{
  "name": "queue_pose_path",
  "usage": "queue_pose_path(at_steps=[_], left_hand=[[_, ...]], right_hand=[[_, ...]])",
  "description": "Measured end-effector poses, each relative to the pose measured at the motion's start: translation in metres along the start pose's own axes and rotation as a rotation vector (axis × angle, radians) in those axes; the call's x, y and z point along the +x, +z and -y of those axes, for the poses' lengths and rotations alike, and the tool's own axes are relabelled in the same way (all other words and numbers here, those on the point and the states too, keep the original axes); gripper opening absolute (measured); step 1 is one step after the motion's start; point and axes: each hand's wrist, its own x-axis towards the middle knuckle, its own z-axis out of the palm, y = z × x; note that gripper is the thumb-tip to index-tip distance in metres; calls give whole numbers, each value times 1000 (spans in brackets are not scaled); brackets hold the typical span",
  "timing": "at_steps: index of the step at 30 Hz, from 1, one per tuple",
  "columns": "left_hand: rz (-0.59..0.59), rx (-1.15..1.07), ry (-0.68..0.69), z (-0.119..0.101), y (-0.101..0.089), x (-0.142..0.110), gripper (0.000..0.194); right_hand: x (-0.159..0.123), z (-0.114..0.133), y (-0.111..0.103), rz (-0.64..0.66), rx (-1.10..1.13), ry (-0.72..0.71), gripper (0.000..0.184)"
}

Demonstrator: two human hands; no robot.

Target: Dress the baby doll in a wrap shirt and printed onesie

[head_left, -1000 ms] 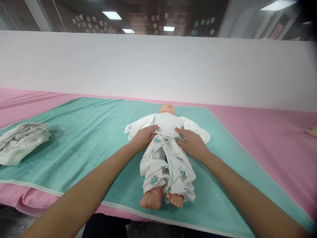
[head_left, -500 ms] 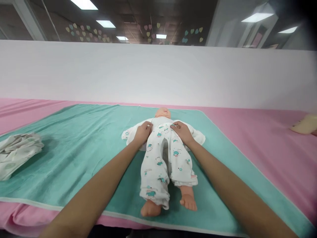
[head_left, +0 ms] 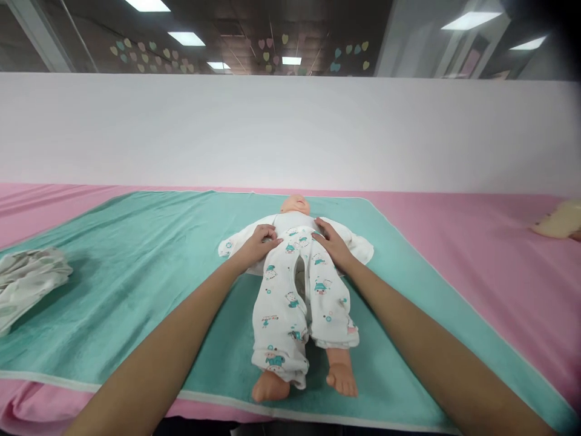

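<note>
A baby doll (head_left: 296,204) lies on its back with its head at the far end and its feet towards me. It wears a white top (head_left: 290,221) and white trousers (head_left: 281,297) printed with small teal figures. My left hand (head_left: 258,245) rests at the left side of the waistband, thumb and fingers apart. At the waistband's right side lies my right hand (head_left: 333,243), its fingers spread over the top's edge. Both bare feet stick out of the trouser legs, and the right leg's cuff sits higher than the left one's.
Beneath the doll is a teal blanket (head_left: 149,272) over a pink cover (head_left: 490,254). A crumpled pale cloth (head_left: 31,278) lies at the left. Something pale yellow (head_left: 560,219) shows at the right edge. A white wall (head_left: 272,133) with glass above it stands behind.
My fingers have loosened and spread at the waistband; the left hand has shifted slightly down and left. The view has shifted slightly, and the trousers lie much as before.
</note>
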Motion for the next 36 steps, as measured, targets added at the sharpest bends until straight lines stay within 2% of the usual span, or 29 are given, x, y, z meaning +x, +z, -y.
queue_pose_path(at_steps=[4, 7, 13, 17, 19, 24, 27, 31, 33, 36], left_hand=[[169, -47, -66, -6, -12, -3, 28], [161, -28, -56, -8, -13, -4, 29], [27, 53, 0, -7, -7, -3, 31], [-43, 229, -22, -8, -6, 6, 31], [-93, 296, -30, -8, -6, 14, 28], [-177, 347, -29, -2, 4, 33, 26], [-219, 309, -77, 5, 13, 34, 28], [-203, 170, -91, 12, 13, 23, 27], [-94, 69, -145, 13, 7, 17, 29], [147, -60, -230, 10, -7, 8, 31]], right_hand=[[2, -3, -12, 163, -13, -7, 59], [2, -1, -19, 230, -26, -29, 57], [-1, 9, -15, 72, -139, -51, 42], [-1, 15, -12, 19, -75, -41, 32], [2, 12, -11, -13, -47, -33, 29], [9, -5, -2, -193, -27, 40, 28], [9, -8, 1, -209, 27, 88, 24], [4, -3, -6, -119, 110, 70, 16], [1, -2, -16, -5, 151, 96, 17], [-4, -1, -34, 274, 259, 236, 25]])
